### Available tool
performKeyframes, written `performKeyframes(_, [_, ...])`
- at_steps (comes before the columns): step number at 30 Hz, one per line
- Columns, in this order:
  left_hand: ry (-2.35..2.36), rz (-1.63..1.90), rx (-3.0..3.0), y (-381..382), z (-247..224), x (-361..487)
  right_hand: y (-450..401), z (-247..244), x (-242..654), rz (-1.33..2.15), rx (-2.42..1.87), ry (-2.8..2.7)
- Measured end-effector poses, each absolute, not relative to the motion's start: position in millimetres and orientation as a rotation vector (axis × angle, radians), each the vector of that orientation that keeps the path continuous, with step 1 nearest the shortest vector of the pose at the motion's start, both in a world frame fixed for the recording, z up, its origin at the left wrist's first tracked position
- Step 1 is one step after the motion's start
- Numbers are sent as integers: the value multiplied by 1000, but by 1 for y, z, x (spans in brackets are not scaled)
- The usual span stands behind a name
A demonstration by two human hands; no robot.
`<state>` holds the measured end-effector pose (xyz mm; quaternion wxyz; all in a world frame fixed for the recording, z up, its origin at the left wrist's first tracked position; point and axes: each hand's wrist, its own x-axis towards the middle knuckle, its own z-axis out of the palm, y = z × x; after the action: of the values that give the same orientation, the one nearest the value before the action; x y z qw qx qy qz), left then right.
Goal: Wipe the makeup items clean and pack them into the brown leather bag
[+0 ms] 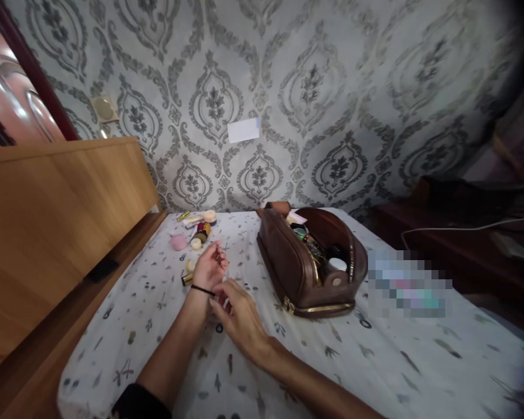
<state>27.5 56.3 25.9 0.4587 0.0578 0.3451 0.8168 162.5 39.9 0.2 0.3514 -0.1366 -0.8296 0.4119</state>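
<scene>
My left hand (209,269) is turned palm up above the cloth, fingers loosely bent and apart, holding nothing. A thin black wristband (201,289) circles that wrist. Thumb and fingers of my right hand (241,317) close on the band at the inner side of the wrist; the exact pinch is partly hidden. To the right stands a brown leather cosmetic bag (283,262), its top unzipped. Inside it are a white-lidded jar (336,265) and other small items. Just beyond my left hand lies a black-and-gold tube (187,280).
Small cosmetics, among them a pink round container (179,241) and a cream-lidded jar (196,243), lie at the back left of the patterned cloth (227,378). A wooden panel (65,215) borders the left side. A blurred-out item (408,285) lies right of the bag.
</scene>
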Motion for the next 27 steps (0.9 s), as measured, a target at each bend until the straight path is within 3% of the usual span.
performKeyframes(10, [829,2003,-14,49,3,23,43,-8,160,1190,-214,-2200])
performKeyframes(18, [767,2060,-26,49,5,19,37,-15,168,1782,-119,-2169])
performKeyframes(27, [729,2114,86,48,12,11,43,-27,154,2065,-315,-1839])
